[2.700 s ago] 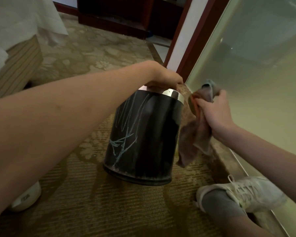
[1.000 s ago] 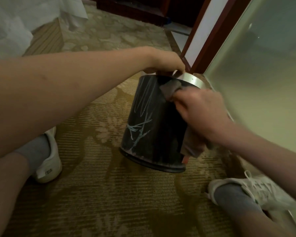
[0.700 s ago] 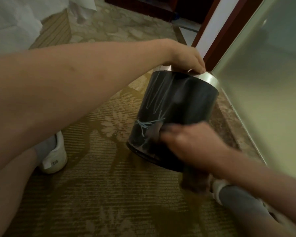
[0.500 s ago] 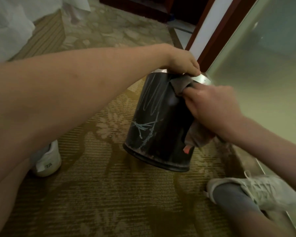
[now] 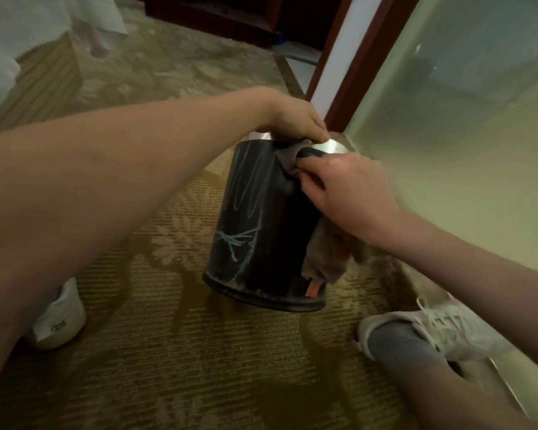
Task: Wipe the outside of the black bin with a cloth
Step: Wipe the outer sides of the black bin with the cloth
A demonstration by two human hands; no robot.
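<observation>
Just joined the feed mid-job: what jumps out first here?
A black cylindrical bin with a silver rim sits centre-frame on the patterned carpet, pale scribbles streaking its left side. The left hand grips its rim; the right hand presses a crumpled grey-brown cloth against its upper right side.

The bin stands on the carpet between two shoes, with the glass wall right.

head view, downward, close up
</observation>
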